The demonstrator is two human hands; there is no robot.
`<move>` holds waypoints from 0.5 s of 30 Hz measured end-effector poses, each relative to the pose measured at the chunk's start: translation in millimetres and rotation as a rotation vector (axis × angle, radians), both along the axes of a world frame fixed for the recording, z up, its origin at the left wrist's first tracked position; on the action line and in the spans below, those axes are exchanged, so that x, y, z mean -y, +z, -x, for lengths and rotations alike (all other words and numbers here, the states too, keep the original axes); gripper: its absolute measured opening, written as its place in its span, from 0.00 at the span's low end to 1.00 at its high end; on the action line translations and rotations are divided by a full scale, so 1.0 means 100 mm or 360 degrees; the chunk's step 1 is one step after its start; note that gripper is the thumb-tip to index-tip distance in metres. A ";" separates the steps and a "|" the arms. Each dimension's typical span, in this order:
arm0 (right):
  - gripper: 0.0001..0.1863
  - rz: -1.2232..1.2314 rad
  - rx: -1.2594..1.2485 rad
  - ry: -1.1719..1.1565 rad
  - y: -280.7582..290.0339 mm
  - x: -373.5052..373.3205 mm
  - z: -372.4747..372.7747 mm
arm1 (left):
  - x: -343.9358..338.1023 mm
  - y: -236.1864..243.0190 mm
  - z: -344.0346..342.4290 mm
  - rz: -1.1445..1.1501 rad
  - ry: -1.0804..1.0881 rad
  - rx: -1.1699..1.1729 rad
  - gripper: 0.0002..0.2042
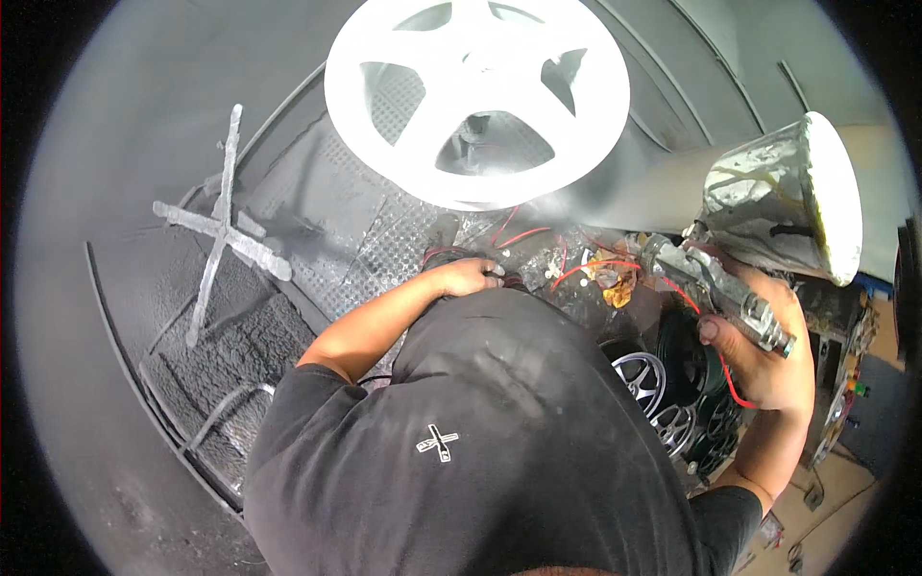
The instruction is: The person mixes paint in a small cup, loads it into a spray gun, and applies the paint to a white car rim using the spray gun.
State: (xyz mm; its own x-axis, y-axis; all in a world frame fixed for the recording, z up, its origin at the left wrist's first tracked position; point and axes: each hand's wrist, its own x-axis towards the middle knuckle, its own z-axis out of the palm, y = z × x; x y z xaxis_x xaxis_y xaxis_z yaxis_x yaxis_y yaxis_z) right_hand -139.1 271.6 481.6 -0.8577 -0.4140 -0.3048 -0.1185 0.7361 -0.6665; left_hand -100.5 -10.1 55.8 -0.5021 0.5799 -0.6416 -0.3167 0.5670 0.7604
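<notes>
My right hand [768, 336] grips a spray gun [715, 288], its thumb laid along the body. A large paint-smeared cup [768, 197] with a white rim sits on top of the gun. A thin red hose [735, 389] hangs beside this hand. Ahead of me stands a white five-spoke wheel rim [461, 96], with pale mist near its lower right edge; the gun is to the right of it. My left hand [468, 276] is in front of my belly, fingers curled in against dark material, and what they hold, if anything, is hidden.
A paint-crusted cross-shaped stand [223, 230] rises at the left beside a rough, dark coated block [226, 384]. Textured metal flooring [384, 245] lies below the rim. Several more wheel rims [642, 379] stand by my right side, near a cluttered shelf [831, 355]. A crumpled yellow-brown rag [615, 283] lies ahead.
</notes>
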 end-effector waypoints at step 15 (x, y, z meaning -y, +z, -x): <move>0.32 0.0156 -0.0035 0.0411 -0.13 0.87 0.37 | 0.30 -0.44 0.40 -0.1241 0.2389 0.0652 0.19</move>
State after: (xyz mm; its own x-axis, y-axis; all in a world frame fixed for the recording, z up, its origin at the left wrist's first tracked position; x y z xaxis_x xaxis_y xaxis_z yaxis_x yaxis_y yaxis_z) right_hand -176.2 185.0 468.4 -0.7260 -0.6464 -0.2349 -0.3092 0.6119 -0.7280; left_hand -140.1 -39.6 12.1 -0.7384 0.0102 -0.6743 -0.4058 -0.8054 0.4321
